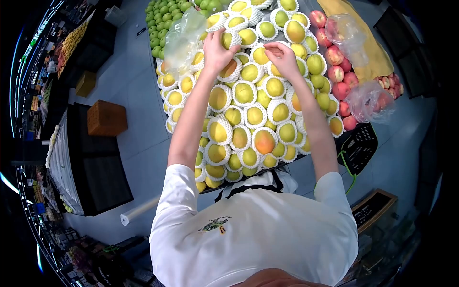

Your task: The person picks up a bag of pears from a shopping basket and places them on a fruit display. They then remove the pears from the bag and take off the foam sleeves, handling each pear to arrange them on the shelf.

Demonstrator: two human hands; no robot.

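Note:
My left hand (219, 51) reaches to the upper part of a sloping fruit display, its thumb and fingers curved around a yellow-green fruit (227, 41) in a white foam net. Just to the right, my right hand (283, 58) hovers over the pile with fingers loosely bent and parted from the thumb, nothing visible between them. Its fingertips are close to another netted yellow fruit (260, 56). Many more such fruits surround both hands, and one orange-blushed fruit (264, 141) lies nearer the front. A clear plastic bag (185, 42) rests on the pile left of my left hand.
Green apples (165, 21) fill the back left of the display. Red peaches (340, 90) line its right side, with clear plastic bags (370, 101) and a yellow cloth (366, 45). A black basket (358, 149) stands at the front right, a brown box (106, 118) on the left floor.

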